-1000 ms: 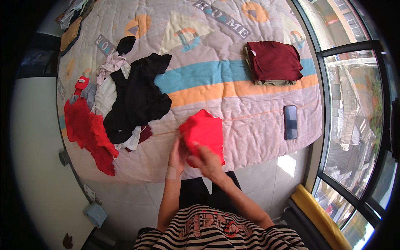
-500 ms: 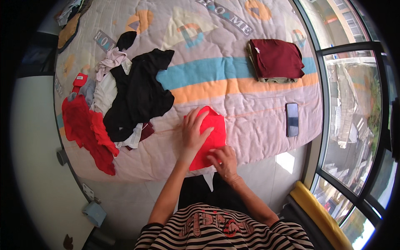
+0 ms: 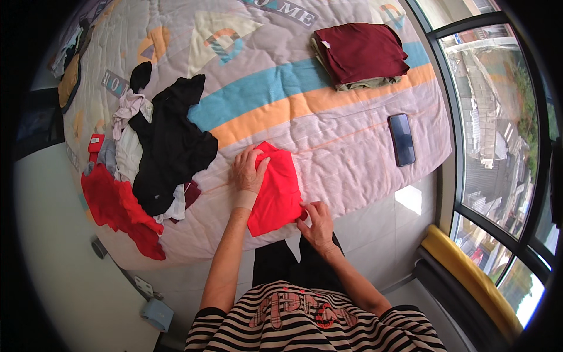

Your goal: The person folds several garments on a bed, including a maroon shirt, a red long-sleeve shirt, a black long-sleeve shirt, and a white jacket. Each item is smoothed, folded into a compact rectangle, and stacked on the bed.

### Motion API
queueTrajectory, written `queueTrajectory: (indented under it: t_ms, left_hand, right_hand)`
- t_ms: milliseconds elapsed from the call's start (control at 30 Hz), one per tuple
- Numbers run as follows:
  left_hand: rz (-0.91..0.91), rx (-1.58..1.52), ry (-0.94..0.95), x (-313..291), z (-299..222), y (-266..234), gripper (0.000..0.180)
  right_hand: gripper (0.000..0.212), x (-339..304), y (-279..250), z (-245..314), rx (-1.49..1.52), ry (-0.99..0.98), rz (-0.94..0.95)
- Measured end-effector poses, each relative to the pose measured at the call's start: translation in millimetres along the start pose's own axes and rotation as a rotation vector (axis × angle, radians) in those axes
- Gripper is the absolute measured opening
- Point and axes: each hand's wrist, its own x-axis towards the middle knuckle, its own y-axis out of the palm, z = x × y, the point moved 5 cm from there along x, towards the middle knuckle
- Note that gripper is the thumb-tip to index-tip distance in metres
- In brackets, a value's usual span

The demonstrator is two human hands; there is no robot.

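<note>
A folded piece of red clothing (image 3: 275, 190) lies on the bed in front of me, its exact kind unclear. Along its upper left edge rests my left hand (image 3: 246, 173), thumb apart from the bent fingers. My right hand (image 3: 318, 227) pinches the cloth's lower right corner near the bed's front edge. To the left is a heap of loose clothes: a black garment (image 3: 170, 146), a white one (image 3: 127, 155) and a crumpled red one (image 3: 120, 199).
At the far right sits a stack of folded clothes with a maroon garment (image 3: 366, 53) on top. A dark phone (image 3: 401, 139) lies on the quilt (image 3: 352, 176), nearer the window (image 3: 487, 129). A yellow roll-shaped thing (image 3: 469, 276) stands below the window.
My view has turned, shifting the scene. My left hand has moved from lying across the red cloth to its upper left edge; my right hand has moved to the lower right corner.
</note>
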Motion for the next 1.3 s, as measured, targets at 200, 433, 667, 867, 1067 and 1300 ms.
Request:
queueTrajectory:
  t_ms: [200,433,667,867,1067,1300]
  left_hand:
    - [-0.074,-0.082,0.017,7,12,4,0.024]
    - [-0.014,-0.239,-0.043,11,26,9,0.025]
    - [0.084,0.09,0.175,25,-31,-6,0.04]
    - [0.137,0.191,0.338,24,-25,37,0.03]
    - [0.085,0.086,0.176,21,-17,18,0.032]
    - [-0.159,-0.31,-0.332,-45,33,-17,0.065]
  right_hand:
    - [0.014,-4,10,-23,-0.08,-0.172,0.076]
    - [0.009,-3,9,-43,-0.243,-0.236,0.281]
    - [0.041,37,38,-53,0.33,0.22,0.245]
    - [0.066,37,60,-39,0.609,0.572,0.21]
    - [0.043,30,51,-25,1.066,0.867,0.591]
    - [0.054,77,43,-16,1.096,0.823,0.808]
